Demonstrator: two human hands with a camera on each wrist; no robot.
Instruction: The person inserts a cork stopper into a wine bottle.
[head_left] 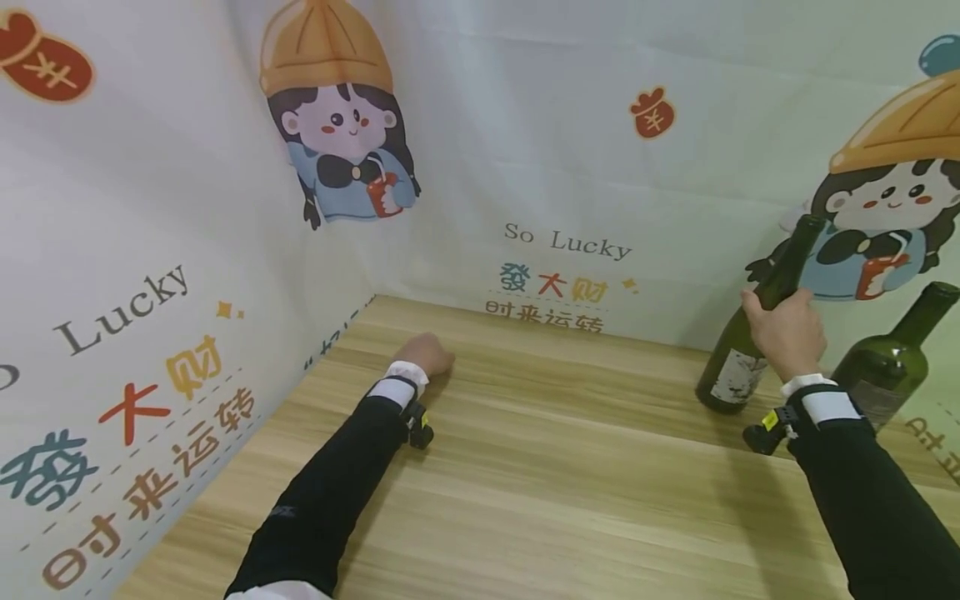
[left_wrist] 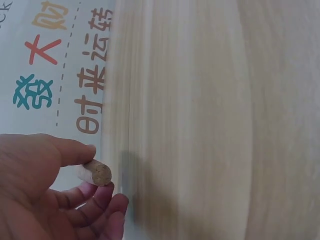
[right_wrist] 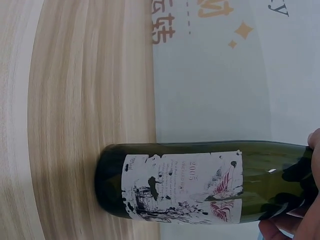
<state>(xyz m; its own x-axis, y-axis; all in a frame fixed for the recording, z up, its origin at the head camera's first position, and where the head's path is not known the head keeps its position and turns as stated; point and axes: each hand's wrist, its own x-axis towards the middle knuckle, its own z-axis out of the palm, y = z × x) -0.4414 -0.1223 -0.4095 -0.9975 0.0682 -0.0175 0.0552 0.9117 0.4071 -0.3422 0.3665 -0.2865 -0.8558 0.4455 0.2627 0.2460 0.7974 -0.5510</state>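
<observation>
My left hand (head_left: 426, 354) is over the far left part of the wooden table. In the left wrist view it pinches a cork (left_wrist: 97, 173) between thumb and fingers, one round end facing the camera. On the right, my right hand (head_left: 789, 333) grips a green wine bottle (head_left: 738, 367) around its shoulder and lower neck. The bottle leans slightly, its neck tipped to the right, with its base close over the table. Its worn white label (right_wrist: 182, 187) shows torn patches in the right wrist view, where only some fingertips appear at the edge.
A second green wine bottle (head_left: 888, 362) stands just right of my right wrist, partly hidden by it. Printed cloth walls (head_left: 465, 167) rise along the table's back and left edges. The wooden table (head_left: 555, 483) spreads out between my arms.
</observation>
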